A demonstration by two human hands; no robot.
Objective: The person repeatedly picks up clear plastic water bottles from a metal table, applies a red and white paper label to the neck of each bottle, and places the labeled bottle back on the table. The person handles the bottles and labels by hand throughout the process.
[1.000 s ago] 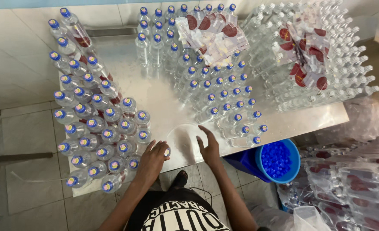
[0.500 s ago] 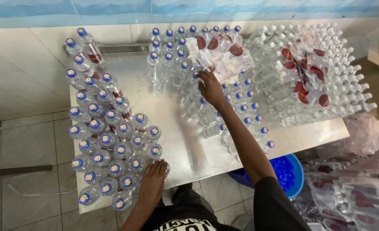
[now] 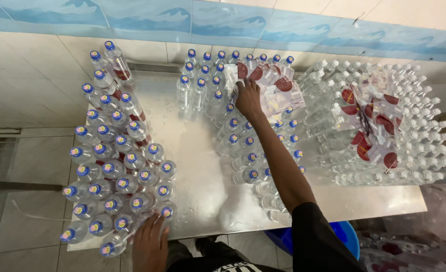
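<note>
A steel table [image 3: 197, 166] carries many clear plastic bottles with blue caps. My right hand [image 3: 247, 98] reaches far across, over the middle cluster of capped bottles [image 3: 238, 138], and rests on a pile of white and red labels [image 3: 276, 85] lying on the bottle tops at the back. Whether its fingers pinch a label I cannot tell. My left hand [image 3: 150, 244] sits at the near edge, touching a labelled bottle [image 3: 165, 212] of the left-hand group [image 3: 114, 166].
Stacked bottles lying on their sides with white caps [image 3: 409, 136] fill the right end of the table, more labels [image 3: 371, 131] on top. A blue tub [image 3: 346, 236] stands on the floor under the near right edge. A tiled wall runs behind.
My right hand travelled from the near table edge to the label pile at the back. My left hand stayed at the near edge beside the left bottles.
</note>
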